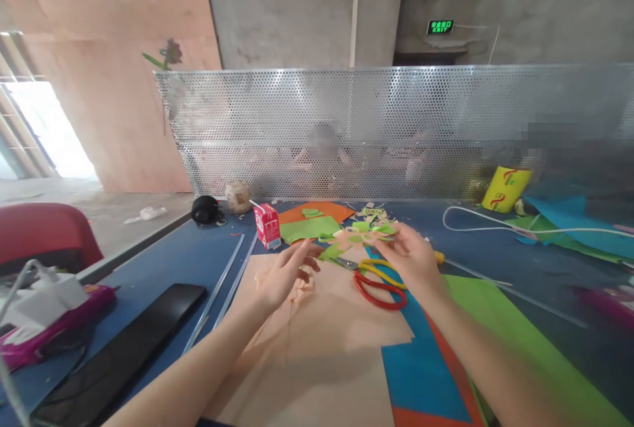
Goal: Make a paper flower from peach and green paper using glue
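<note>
My right hand is closed on a light green and beige cut-paper flower, pinching its right edge above the table. My left hand hovers beside the flower's left side, fingers bent and apart; whether a fingertip touches the green paper is not clear. Under the flower, scissors with one red and one yellow handle lie on a large beige paper sheet. Some crumpled beige paper strips rest on that sheet near my left hand.
A red drink carton with a straw stands behind my left hand. Green paper and scraps lie farther back. To the left are clear strips and a black phone-like slab. A perforated metal screen borders the table.
</note>
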